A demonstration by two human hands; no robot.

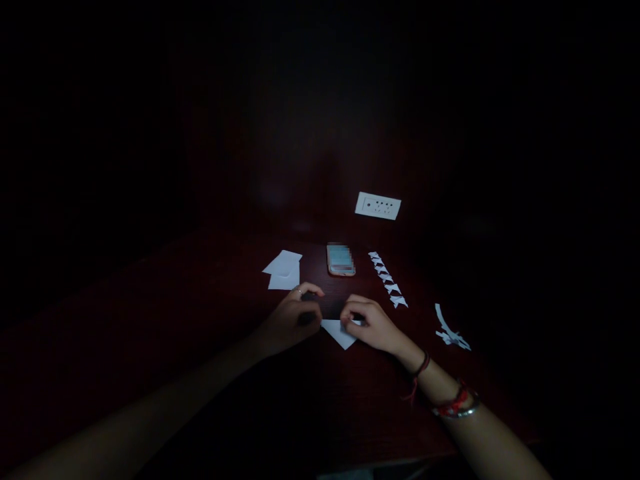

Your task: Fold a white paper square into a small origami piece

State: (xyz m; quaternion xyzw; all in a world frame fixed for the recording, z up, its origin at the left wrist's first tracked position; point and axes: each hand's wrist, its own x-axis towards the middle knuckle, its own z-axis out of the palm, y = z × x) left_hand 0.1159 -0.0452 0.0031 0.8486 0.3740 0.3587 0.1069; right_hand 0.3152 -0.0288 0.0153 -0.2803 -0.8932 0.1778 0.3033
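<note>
Two hands meet on the dark surface (210,313). My right hand (373,325) has its fingers (351,312) pinched on a small white paper (343,337) lying between my hands. My left hand (290,321) curls beside it, but I cannot tell its grip in the gloom. In this light I could crease the paper crooked or tear it. No container shows.

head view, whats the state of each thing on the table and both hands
folded white paper: flat on table, between both hands
left hand: curled at its left edge, grip too dark to tell
right hand: fingertips pinching its right edge
phone: face up, screen lit
cut paper strip: stretched out flat, untouched
paper sheets: overlapped, lying flat
paper scraps: loose, right of the hands
wall socket plate: nothing plugged in
</note>
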